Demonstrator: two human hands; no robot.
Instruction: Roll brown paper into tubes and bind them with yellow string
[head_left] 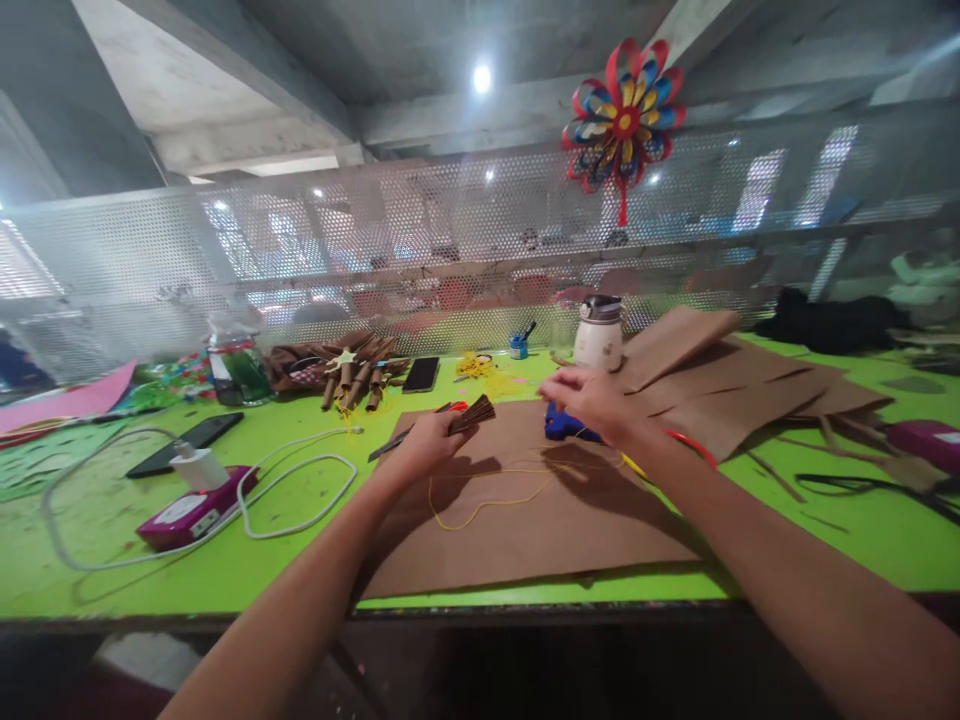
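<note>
My left hand [426, 447] is closed around a folded bundle of brown paper strips [477, 411], whose fanned end points right. Beneath that hand lie what look like scissors, with a dark blade [384, 446] on the left and a bit of red by the fingers. My right hand [589, 398] is raised over a blue glue gun [559, 424], its fingertips pinched together; what they hold, if anything, is too small to make out. A thin yellow thread [469, 522] loops across the large brown paper sheet [517, 560] below both hands.
Left are a purple power strip [199, 507] with a white cable, a phone [187, 443] and a jar [238, 370]. At the back stand brown paper rolls [360, 380], another phone [421, 375] and a white bottle [598, 335]. More brown paper [739, 385] covers the right.
</note>
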